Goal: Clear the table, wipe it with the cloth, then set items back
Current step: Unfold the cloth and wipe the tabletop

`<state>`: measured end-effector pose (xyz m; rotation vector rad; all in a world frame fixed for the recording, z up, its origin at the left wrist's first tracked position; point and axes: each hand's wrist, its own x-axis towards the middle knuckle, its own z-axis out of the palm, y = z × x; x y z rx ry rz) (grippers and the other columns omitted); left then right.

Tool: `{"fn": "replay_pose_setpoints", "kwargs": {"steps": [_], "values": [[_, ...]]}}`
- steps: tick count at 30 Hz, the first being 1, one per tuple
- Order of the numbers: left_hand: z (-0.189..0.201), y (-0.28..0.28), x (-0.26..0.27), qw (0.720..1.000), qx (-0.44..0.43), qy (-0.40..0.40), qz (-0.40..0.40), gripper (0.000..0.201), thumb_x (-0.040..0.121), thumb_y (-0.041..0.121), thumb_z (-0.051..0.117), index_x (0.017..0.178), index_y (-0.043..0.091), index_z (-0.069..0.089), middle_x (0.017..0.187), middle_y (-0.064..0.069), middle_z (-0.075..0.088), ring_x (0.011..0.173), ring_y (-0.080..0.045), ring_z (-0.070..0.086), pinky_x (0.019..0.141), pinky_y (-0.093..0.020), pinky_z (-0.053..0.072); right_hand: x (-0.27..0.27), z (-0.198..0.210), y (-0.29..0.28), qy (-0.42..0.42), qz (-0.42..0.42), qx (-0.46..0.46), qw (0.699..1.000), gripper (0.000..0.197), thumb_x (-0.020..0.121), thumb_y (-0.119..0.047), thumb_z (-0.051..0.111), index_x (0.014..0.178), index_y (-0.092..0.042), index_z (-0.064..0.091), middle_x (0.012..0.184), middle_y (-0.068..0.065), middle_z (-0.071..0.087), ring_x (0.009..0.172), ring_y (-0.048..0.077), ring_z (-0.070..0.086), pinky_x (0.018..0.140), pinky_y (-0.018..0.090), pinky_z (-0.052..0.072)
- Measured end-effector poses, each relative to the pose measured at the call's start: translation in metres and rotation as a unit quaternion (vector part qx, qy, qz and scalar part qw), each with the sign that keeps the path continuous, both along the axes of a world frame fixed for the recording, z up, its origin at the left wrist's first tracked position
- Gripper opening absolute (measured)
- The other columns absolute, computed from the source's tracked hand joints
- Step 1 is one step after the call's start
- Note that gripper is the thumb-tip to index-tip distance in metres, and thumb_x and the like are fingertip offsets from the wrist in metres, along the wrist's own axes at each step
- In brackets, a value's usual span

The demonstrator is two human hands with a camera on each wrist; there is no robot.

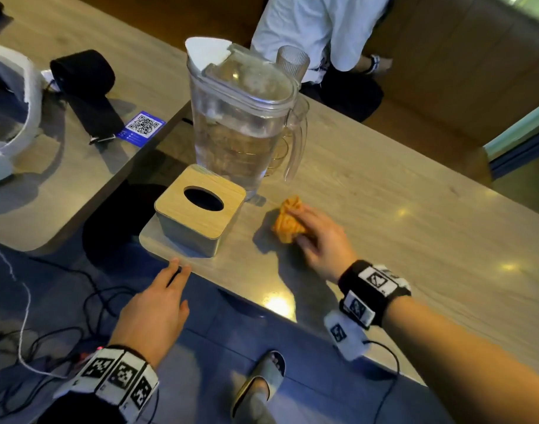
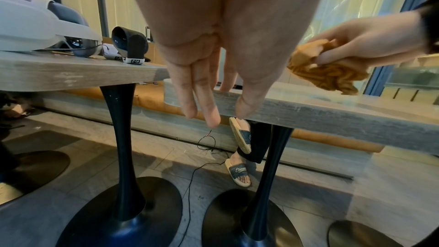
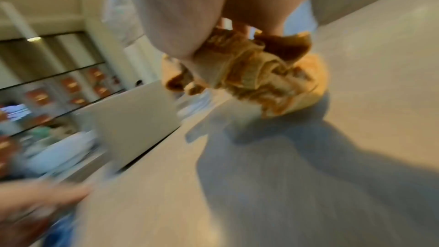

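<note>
Left hand (image 1: pixel 153 313) hangs with straight fingers at the near edge of the wood-grain bench (image 1: pixel 384 228), above grey floor tiles. "Elemen…" shows on a slipper (image 2: pixel 238 172) underneath. Right hand (image 1: pixel 320 240) pinches the bunched orange cloth (image 1: pixel 288 221) on the bench, beside the tissue box (image 1: pixel 197 209) and water pitcher (image 1: pixel 240 117).

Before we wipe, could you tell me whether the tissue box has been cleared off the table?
No, the tissue box sits on the table.
</note>
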<state>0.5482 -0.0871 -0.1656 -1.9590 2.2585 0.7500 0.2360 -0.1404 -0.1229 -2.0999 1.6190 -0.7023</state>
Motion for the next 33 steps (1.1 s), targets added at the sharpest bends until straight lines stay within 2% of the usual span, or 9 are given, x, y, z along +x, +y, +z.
{"fn": "replay_pose_setpoints", "kwargs": {"steps": [3,6,9,11,15,20,24,29,33], "values": [[-0.002,-0.003,-0.002,1.0,-0.019,0.003,0.004,0.059,0.096,0.031,0.051,0.151,0.024,0.032,0.161,0.008,0.018,0.113,-0.021,0.061,0.087,-0.039,0.053,-0.04,-0.013,-0.075,0.041,-0.166,0.03,0.985,0.045,0.083,-0.015,0.047,0.126,-0.006,0.058,0.131,0.016,0.057,0.121,0.038,0.051,0.11,0.04,0.037],[-0.006,-0.006,-0.002,0.999,0.006,-0.037,0.009,0.058,0.1,0.035,0.044,0.153,0.03,0.021,0.162,0.013,0.008,0.117,-0.015,0.058,0.088,-0.032,0.051,-0.064,-0.023,-0.133,0.117,-0.252,0.061,0.959,0.034,0.09,-0.011,0.047,0.123,-0.008,0.056,0.126,0.017,0.056,0.114,0.042,0.053,0.098,0.045,0.044],[-0.008,-0.004,0.0,0.995,-0.098,0.024,-0.022,0.049,0.09,0.026,0.061,0.138,0.014,0.055,0.149,-0.005,0.046,0.075,-0.021,0.071,0.057,-0.033,0.056,-0.067,-0.03,-0.171,0.199,-0.241,0.148,0.938,0.032,0.097,-0.017,0.045,0.128,-0.012,0.053,0.134,0.016,0.046,0.118,0.044,0.049,0.1,0.046,0.042],[-0.011,0.0,0.003,0.985,-0.157,0.032,-0.058,0.047,0.087,0.03,0.05,0.124,0.004,0.066,0.133,-0.014,0.06,0.056,-0.026,0.068,0.044,-0.032,0.054,-0.059,-0.035,-0.179,0.239,-0.202,0.174,0.934,0.032,0.095,-0.026,0.046,0.126,-0.02,0.053,0.136,0.012,0.04,0.121,0.042,0.045,0.101,0.048,0.04],[-0.018,0.006,0.004,0.988,-0.142,0.027,-0.058,0.05,0.088,0.029,0.044,0.132,0.008,0.058,0.141,-0.012,0.053,0.056,-0.028,0.067,0.045,-0.035,0.054,-0.037,-0.043,-0.154,0.255,-0.078,0.116,0.957,0.043,0.09,-0.032,0.051,0.132,-0.027,0.051,0.148,0.008,0.036,0.132,0.038,0.038,0.103,0.055,0.037],[-0.01,-0.002,-0.001,0.999,-0.018,-0.046,-0.009,0.057,0.099,0.028,0.046,0.151,0.028,0.025,0.162,0.009,0.01,0.102,-0.025,0.066,0.077,-0.039,0.054,-0.007,-0.042,-0.095,0.207,-0.047,0.114,0.97,0.055,0.092,-0.031,0.054,0.145,-0.027,0.042,0.159,0.006,0.026,0.146,0.032,0.02,0.108,0.06,0.03],[-0.002,-0.003,0.0,0.999,-0.043,-0.022,-0.017,0.054,0.091,0.018,0.058,0.143,0.019,0.046,0.156,0.0,0.032,0.082,-0.034,0.069,0.066,-0.043,0.055,0.02,-0.03,-0.049,0.214,-0.032,0.133,0.967,0.058,0.095,-0.029,0.055,0.149,-0.03,0.035,0.162,0.003,0.018,0.148,0.03,0.014,0.112,0.057,0.025],[0.003,-0.006,0.0,0.998,-0.018,-0.053,-0.032,0.056,0.097,0.021,0.044,0.151,0.024,0.028,0.162,0.004,0.014,0.098,-0.031,0.065,0.078,-0.04,0.051,0.059,-0.023,0.01,0.21,0.017,0.147,0.966,0.059,0.093,-0.03,0.056,0.148,-0.035,0.036,0.162,-0.001,0.019,0.147,0.029,0.016,0.112,0.059,0.022],[0.004,-0.008,0.001,0.996,-0.018,-0.072,-0.054,0.058,0.097,0.019,0.043,0.152,0.024,0.025,0.161,0.003,0.014,0.102,-0.029,0.064,0.079,-0.038,0.05,0.089,-0.027,0.057,0.195,0.051,0.163,0.966,0.062,0.089,-0.025,0.063,0.145,-0.039,0.04,0.161,-0.005,0.02,0.147,0.027,0.017,0.107,0.061,0.023]]}}
